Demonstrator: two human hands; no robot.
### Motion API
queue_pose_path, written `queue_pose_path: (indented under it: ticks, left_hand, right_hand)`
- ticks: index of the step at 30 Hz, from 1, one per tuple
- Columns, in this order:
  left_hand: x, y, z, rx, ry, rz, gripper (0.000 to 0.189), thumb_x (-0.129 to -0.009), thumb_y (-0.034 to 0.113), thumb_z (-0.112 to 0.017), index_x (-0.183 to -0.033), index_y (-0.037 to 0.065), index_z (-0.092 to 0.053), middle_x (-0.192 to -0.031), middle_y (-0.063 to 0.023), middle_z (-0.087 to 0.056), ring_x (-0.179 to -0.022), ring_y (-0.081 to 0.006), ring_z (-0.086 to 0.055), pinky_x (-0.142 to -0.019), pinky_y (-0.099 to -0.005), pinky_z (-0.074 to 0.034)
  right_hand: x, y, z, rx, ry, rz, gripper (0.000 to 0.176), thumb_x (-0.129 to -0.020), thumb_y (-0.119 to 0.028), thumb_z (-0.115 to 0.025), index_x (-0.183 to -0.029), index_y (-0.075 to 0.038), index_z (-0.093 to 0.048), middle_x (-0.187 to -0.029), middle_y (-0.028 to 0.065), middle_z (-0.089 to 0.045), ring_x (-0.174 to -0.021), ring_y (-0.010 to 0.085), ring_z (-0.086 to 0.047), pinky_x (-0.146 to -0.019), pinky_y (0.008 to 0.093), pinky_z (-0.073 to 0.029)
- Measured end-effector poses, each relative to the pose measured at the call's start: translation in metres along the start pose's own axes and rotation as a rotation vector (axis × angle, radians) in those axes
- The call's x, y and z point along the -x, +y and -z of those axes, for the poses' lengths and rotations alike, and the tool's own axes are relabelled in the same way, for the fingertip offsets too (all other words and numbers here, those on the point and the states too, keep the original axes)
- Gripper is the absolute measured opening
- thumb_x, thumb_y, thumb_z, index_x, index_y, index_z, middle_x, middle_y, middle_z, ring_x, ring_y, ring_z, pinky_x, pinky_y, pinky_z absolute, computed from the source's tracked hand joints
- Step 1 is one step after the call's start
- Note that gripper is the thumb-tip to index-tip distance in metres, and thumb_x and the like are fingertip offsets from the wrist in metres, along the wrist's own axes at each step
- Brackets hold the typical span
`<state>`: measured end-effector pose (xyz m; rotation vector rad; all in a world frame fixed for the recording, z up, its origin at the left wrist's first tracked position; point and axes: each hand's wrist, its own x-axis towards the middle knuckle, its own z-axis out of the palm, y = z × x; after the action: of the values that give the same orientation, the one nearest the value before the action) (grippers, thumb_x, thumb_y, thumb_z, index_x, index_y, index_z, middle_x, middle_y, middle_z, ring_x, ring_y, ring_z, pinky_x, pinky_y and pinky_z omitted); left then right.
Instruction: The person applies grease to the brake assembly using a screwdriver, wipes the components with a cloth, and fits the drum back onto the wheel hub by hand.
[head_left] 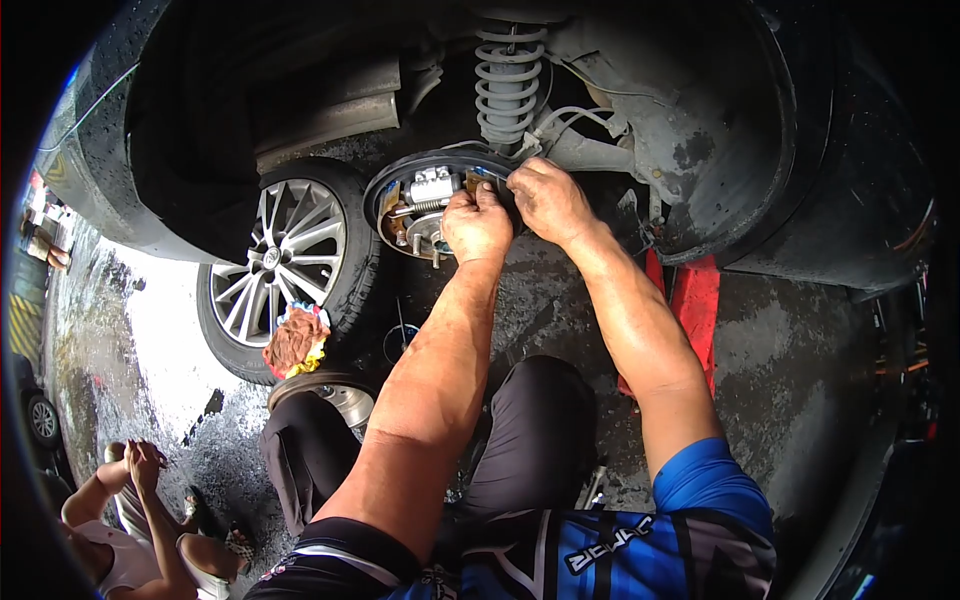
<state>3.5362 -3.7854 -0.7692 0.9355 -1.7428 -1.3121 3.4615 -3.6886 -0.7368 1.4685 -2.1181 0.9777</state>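
Observation:
An open drum brake assembly [412,205] is in front of me, with its wheel cylinder [433,188], a spring and the studded hub [425,238] showing. My left hand [477,225] is closed at the right side of the assembly, against the right brake shoe [474,182]; what its fingers grip is hidden. Just right of it, my right hand [550,200] is closed at the outer edge of the backing plate [490,160]. Its fingertips curl away from view, so what they hold does not show.
A coil spring [508,85] rises behind the brake. Left of it leans an alloy wheel [270,262] with a cloth [298,342] against it. A brake drum [345,400] lies by my knee, and a red jack [693,310] stands right. Another person [150,530] sits lower left.

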Motion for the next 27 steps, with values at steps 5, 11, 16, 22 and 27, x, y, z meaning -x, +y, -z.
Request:
queue_pose_path:
  ticks: [5, 11, 16, 22, 27]
  left_hand:
    - [0.001, 0.003, 0.002, -0.029, 0.007, -0.012, 0.030, -0.085, 0.023, -0.066, -0.068, -0.002, -0.061, -0.067, -0.0210, -0.064, -0.064, -0.0370, -0.064, -0.063, -0.0439, -0.049]
    - [0.000, 0.001, 0.001, -0.007, 0.003, -0.011, 0.029, -0.084, 0.022, -0.066, -0.068, -0.002, -0.061, -0.066, -0.0206, -0.064, -0.063, -0.0364, -0.063, -0.063, -0.0436, -0.049]
    - [0.000, 0.000, 0.000, -0.011, 0.010, -0.031, 0.030, -0.085, 0.022, -0.066, -0.068, -0.002, -0.060, -0.065, -0.0205, -0.064, -0.061, -0.0356, -0.063, -0.061, -0.0431, -0.049]
    - [0.002, 0.007, 0.005, -0.079, -0.048, 0.004, 0.030, -0.088, 0.021, -0.066, -0.072, -0.004, -0.060, -0.067, -0.0171, -0.065, -0.061, -0.0237, -0.062, -0.062, -0.0364, -0.050]
    - [-0.002, -0.005, -0.002, 0.034, -0.010, 0.005, 0.031, -0.085, 0.023, -0.066, -0.067, -0.001, -0.060, -0.065, -0.0205, -0.063, -0.060, -0.0350, -0.063, -0.060, -0.0429, -0.049]
  right_hand:
    - [0.001, 0.001, 0.007, 0.009, -0.008, 0.044, 0.014, -0.072, 0.003, -0.063, -0.083, -0.006, -0.063, -0.082, 0.0096, -0.059, -0.081, 0.0316, -0.060, -0.072, 0.0402, -0.051]
    - [0.000, 0.003, 0.010, 0.031, -0.041, 0.032, 0.014, -0.072, 0.004, -0.063, -0.082, -0.006, -0.064, -0.082, 0.0095, -0.059, -0.083, 0.0310, -0.060, -0.073, 0.0400, -0.052]
    - [0.000, 0.004, 0.012, 0.047, -0.066, 0.060, 0.014, -0.073, 0.005, -0.064, -0.086, -0.002, -0.064, -0.085, 0.0114, -0.060, -0.083, 0.0311, -0.061, -0.074, 0.0385, -0.051]
    - [0.000, -0.001, 0.019, 0.047, -0.152, -0.084, 0.012, -0.080, 0.000, -0.064, -0.092, -0.002, -0.064, -0.090, 0.0130, -0.062, -0.086, 0.0333, -0.063, -0.075, 0.0399, -0.052]
    - [0.000, -0.005, 0.015, 0.059, -0.155, -0.150, 0.012, -0.083, -0.004, -0.062, -0.095, -0.003, -0.065, -0.090, 0.0133, -0.062, -0.088, 0.0340, -0.062, -0.076, 0.0417, -0.052]
